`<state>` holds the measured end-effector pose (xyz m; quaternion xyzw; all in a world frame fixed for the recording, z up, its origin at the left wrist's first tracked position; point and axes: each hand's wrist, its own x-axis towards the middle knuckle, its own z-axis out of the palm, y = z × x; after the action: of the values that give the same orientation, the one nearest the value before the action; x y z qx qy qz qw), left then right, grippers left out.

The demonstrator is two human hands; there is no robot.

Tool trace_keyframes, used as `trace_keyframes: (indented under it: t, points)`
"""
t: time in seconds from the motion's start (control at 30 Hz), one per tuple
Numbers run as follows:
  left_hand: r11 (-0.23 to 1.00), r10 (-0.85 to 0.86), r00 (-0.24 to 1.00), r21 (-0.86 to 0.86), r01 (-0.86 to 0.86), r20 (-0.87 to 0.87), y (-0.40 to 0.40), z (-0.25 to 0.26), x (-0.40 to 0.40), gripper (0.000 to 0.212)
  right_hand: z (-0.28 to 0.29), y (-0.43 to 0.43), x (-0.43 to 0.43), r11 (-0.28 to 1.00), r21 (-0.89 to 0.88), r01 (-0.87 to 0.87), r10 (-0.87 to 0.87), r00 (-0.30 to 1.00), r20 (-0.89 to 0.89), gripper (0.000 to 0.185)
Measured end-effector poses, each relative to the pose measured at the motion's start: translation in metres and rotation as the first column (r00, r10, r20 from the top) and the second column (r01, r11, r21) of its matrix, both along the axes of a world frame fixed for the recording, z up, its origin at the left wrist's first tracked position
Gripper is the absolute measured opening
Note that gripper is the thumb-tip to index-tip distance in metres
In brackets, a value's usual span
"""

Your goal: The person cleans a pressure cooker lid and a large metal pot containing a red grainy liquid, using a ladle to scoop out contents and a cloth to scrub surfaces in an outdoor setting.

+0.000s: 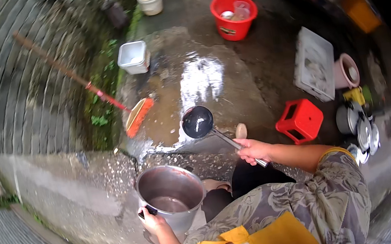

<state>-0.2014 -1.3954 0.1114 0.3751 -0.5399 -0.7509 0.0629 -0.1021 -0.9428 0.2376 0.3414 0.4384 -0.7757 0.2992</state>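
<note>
My left hand grips the black side handle of a deep metal pot, held at my left side. The pot's mouth faces up, and some reddish residue marks its inner wall; a little liquid or wet sheen shows at the bottom. In my right hand is the metal handle of a ladle with a dark, round bowl. The ladle is held out in front of me over the wet concrete, apart from the pot.
A broom with orange bristles leans on the mossy brick wall. A white square tub, a white bucket and a red bucket stand ahead. To my right are a red stool, a white crate and several pots.
</note>
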Motion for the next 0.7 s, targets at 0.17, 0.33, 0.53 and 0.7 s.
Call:
trace_keyframes:
  t: [0.17,0.33,0.53,0.7]
  points:
    - [0.960,-0.265,0.960,-0.065,0.271,0.088,0.108,0.004,-0.044,0.018,-0.010,0.062,0.053,0.974,-0.010,0.225,-0.224,0.974,0.021,0.056]
    - [0.858,-0.501,0.865,-0.148,0.492,-0.035,0.227,0.001,-0.082,0.015,-0.029,0.142,0.091,0.913,-0.140,0.384,-0.391,0.920,-0.023,0.059]
    - [0.713,-0.688,0.705,0.020,0.701,-0.169,0.415,0.013,-0.128,0.012,-0.022,0.249,0.147,0.837,-0.121,0.534,-0.534,0.845,0.036,0.058]
    - [0.574,-0.742,0.602,0.183,0.798,-0.295,0.591,0.011,-0.153,0.010,-0.008,0.338,0.176,0.741,-0.001,0.671,-0.670,0.740,0.049,0.061]
